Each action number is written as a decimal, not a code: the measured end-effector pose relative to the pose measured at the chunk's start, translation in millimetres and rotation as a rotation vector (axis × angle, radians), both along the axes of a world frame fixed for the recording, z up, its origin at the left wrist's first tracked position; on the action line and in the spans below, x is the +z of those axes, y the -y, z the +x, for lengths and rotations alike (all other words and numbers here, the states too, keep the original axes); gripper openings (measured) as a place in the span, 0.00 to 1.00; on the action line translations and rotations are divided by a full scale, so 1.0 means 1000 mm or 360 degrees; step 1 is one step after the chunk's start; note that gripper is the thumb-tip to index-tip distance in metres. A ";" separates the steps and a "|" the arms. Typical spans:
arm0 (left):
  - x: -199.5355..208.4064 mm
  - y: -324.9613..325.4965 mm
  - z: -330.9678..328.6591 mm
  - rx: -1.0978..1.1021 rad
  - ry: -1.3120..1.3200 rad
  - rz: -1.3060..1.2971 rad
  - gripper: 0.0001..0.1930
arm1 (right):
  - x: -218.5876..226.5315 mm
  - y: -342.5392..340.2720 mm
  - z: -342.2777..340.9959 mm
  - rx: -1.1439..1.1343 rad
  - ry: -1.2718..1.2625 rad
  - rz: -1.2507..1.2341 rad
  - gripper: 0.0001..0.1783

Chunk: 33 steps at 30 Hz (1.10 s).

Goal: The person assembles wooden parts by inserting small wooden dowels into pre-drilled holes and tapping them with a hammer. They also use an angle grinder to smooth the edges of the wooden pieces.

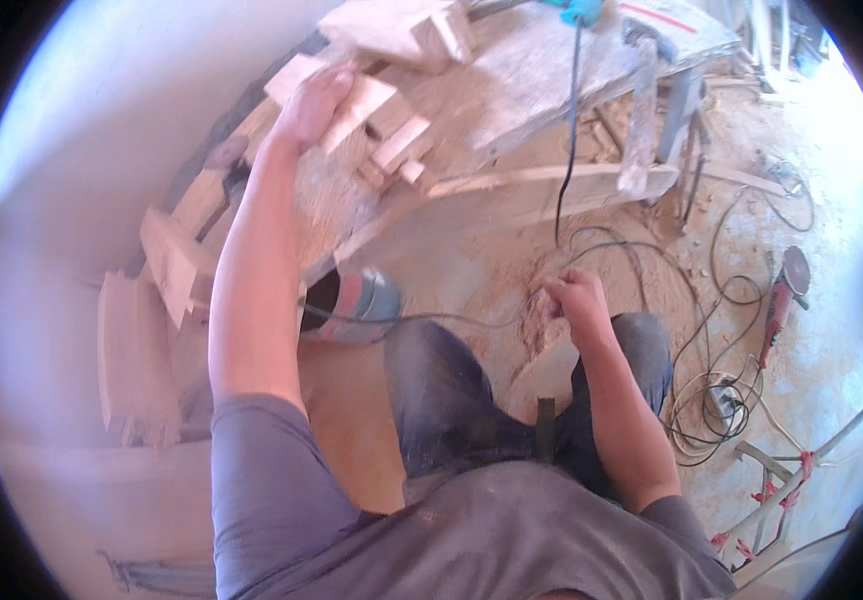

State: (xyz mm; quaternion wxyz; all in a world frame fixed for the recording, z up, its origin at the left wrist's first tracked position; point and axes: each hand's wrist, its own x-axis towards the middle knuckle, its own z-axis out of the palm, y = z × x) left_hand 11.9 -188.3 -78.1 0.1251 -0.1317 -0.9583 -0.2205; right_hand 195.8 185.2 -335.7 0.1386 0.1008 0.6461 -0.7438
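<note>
Closest to the lens is your grey shirt (511, 540), filling the bottom of the view, with dark, dust-marked trousers (451, 390) below it as you stand over a floor thick with sawdust (471, 270). Your left arm reaches up and away from you; your left hand (309, 105) rests on a pale wooden block (359, 108) at the top of a loose pile of offcuts (396, 150), fingers wrapped over its near edge. That block lies on the edge of a rough, dusty workbench (531, 80), upper centre of the view. Your right hand (573, 300) hangs low by your right thigh, curled into a loose fist; you cannot tell from here whether it grips anything. Between your legs and the bench a red and grey power tool (361, 305) lies on the floor, its black cord (566, 130) running up to the bench. To your left, more planks (176, 260) are stacked against the wall. To your right, a red angle grinder (783, 295) lies among tangled cables (716, 400).
</note>
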 end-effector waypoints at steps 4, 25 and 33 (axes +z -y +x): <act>0.012 0.002 0.007 0.0079 -0.0028 -0.0102 0.28 | 0.009 -0.024 0.005 -0.0092 0.0033 -0.0211 0.09; 0.043 -0.046 0.018 -0.0289 0.0146 -0.0300 0.36 | 0.160 -0.044 -0.114 -0.0587 -0.0381 -0.0498 0.59; 0.049 -0.048 0.004 -0.0269 0.0196 -0.0326 0.33 | 0.202 -0.047 -0.164 -0.0720 -0.0276 -0.0387 0.49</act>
